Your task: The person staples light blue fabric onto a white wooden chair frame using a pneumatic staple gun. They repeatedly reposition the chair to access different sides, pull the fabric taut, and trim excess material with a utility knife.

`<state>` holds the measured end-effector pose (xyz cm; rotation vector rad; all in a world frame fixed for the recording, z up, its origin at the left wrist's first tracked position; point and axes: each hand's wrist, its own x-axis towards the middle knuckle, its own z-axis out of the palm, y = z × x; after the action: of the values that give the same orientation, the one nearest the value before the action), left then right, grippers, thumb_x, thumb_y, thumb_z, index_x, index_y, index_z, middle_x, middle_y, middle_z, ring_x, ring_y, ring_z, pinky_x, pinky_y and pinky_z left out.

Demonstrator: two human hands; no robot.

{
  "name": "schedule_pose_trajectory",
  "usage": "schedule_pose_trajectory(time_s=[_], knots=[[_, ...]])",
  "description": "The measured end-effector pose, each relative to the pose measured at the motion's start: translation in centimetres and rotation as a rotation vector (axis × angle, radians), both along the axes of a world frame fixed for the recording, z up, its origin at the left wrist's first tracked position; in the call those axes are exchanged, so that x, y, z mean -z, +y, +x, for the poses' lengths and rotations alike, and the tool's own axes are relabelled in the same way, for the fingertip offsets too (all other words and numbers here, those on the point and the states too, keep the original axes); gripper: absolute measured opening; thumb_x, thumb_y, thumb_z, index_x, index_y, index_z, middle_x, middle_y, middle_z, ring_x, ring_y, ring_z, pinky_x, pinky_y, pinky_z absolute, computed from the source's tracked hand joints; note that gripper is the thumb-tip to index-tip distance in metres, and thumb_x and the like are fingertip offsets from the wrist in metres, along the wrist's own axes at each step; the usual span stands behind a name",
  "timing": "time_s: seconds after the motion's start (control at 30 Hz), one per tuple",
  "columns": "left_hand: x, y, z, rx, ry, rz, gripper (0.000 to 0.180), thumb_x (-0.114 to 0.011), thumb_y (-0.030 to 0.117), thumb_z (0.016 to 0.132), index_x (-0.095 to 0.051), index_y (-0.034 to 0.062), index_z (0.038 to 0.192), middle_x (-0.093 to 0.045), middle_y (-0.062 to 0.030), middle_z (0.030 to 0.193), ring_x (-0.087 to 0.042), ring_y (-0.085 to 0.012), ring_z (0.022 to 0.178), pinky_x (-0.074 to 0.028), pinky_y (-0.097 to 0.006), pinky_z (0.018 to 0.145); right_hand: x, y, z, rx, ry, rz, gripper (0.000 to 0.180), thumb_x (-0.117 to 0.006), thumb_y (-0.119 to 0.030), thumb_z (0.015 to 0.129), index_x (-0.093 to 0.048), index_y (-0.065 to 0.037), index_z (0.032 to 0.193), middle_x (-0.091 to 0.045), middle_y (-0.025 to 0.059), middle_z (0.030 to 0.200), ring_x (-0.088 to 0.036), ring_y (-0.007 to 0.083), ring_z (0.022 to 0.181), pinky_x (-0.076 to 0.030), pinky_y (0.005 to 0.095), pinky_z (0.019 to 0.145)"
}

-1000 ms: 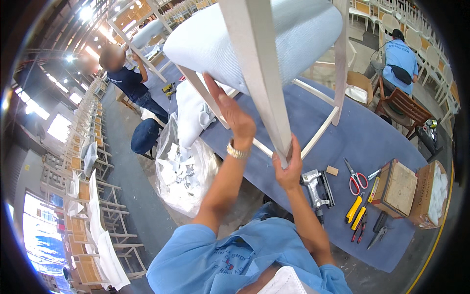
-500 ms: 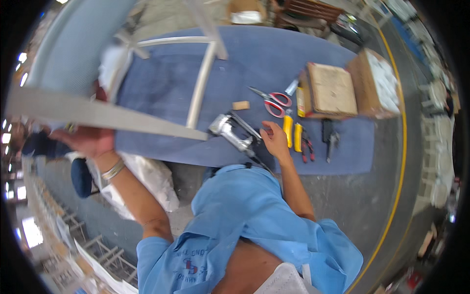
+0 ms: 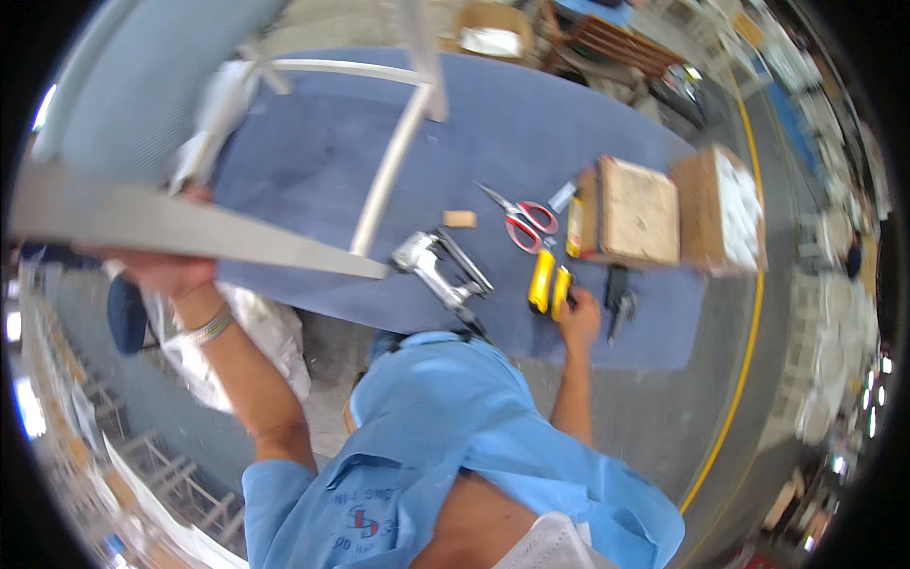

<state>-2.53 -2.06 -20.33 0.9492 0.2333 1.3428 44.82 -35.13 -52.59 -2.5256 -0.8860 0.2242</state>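
Note:
A pale wooden chair (image 3: 391, 171) with a grey-blue padded part (image 3: 142, 104) lies tipped over the left of the table. My left hand (image 3: 175, 275) grips it behind the near leg, its fingers mostly hidden. On the right, my right hand (image 3: 581, 321) is closed over the small red-and-black pliers, which it covers almost wholly. Right beside its fingers lie yellow-handled tools (image 3: 541, 282). A silver staple gun (image 3: 438, 270) rests between my hands, with red-handled scissors (image 3: 523, 220) beyond it.
Two cardboard boxes, one closed (image 3: 633, 211) and one open with white contents (image 3: 735, 213), stand at the table's right. A small tan block (image 3: 460, 219) and a black-and-grey tool (image 3: 619, 305) lie on the blue table cover (image 3: 313, 156). White plastic wrapping (image 3: 261, 351) hangs below the chair.
My right hand has moved right and nearer, from beside the staple gun to the pliers, and its fingers have closed. My left hand stays at the chair. The view has shifted slightly.

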Motion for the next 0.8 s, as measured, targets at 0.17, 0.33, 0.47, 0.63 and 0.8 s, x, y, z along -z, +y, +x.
schedule_pose_trajectory(time_s=[0.17, 0.33, 0.47, 0.63, 0.8], knots=[[0.2, 0.2, 4.1, -0.151, 0.064, 0.048, 0.094, -0.035, 0.082, 0.093, -0.041, 0.0056, 0.148, -0.062, -0.0194, 0.130, -0.068, -0.0367, 0.107, -0.057, -0.059, 0.091, 1.3, -0.4, -1.7, -0.011, -0.042, -0.165, 0.045, -0.078, -0.041, 0.082, -0.068, -0.005, 0.107, -0.071, 0.0168, 0.103, -0.068, 0.0378, 0.096, -0.053, 0.0490, 0.082], [-2.8, -0.6, 6.8, -0.252, 0.132, -0.021, 0.090, -0.035, 0.070, 0.102, -0.038, -0.0077, 0.147, -0.059, -0.0206, 0.136, -0.059, -0.0231, 0.122, -0.044, -0.035, 0.108, 4.2, -2.4, 2.0, 0.015, 0.393, 0.052, 0.038, -0.073, -0.040, 0.090, -0.069, -0.006, 0.106, -0.071, 0.0104, 0.095, -0.068, 0.0280, 0.077, -0.053, 0.0413, 0.073], [-2.9, -0.6, 5.7, -0.316, 0.104, 0.080, 0.091, -0.042, 0.068, 0.102, -0.036, -0.0109, 0.147, -0.054, -0.0180, 0.141, -0.050, -0.0199, 0.129, -0.038, -0.033, 0.112, -6.6, 1.2, -7.9, 0.151, 1.114, 0.695, 0.030, -0.070, -0.024, 0.095, -0.057, -0.006, 0.116, -0.062, 0.0028, 0.089, -0.060, 0.0140, 0.071, -0.049, 0.0347, 0.065], [-2.7, -0.9, 5.7, -0.262, 0.128, 0.082, 0.091, -0.046, 0.065, 0.102, -0.030, -0.0118, 0.148, -0.049, -0.0204, 0.146, -0.047, -0.0244, 0.134, -0.035, -0.034, 0.114, -13.0, 5.6, -17.1, -0.300, 1.042, 0.927, 0.033, -0.064, -0.010, 0.093, -0.049, -0.002, 0.121, -0.055, 0.0040, 0.083, -0.055, 0.0132, 0.069, -0.047, 0.0323, 0.063], [-1.4, -0.2, 5.8, -0.210, 0.220, 0.097, 0.084, -0.050, 0.058, 0.103, -0.030, -0.0097, 0.149, -0.046, -0.0206, 0.148, -0.042, -0.0258, 0.138, -0.031, -0.037, 0.117, -23.5, 10.6, -26.9, -0.396, 0.785, 0.960, 0.039, -0.068, -0.009, 0.091, -0.049, -0.004, 0.125, -0.054, 0.0025, 0.081, -0.051, 0.0095, 0.065, -0.043, 0.0263, 0.059]])
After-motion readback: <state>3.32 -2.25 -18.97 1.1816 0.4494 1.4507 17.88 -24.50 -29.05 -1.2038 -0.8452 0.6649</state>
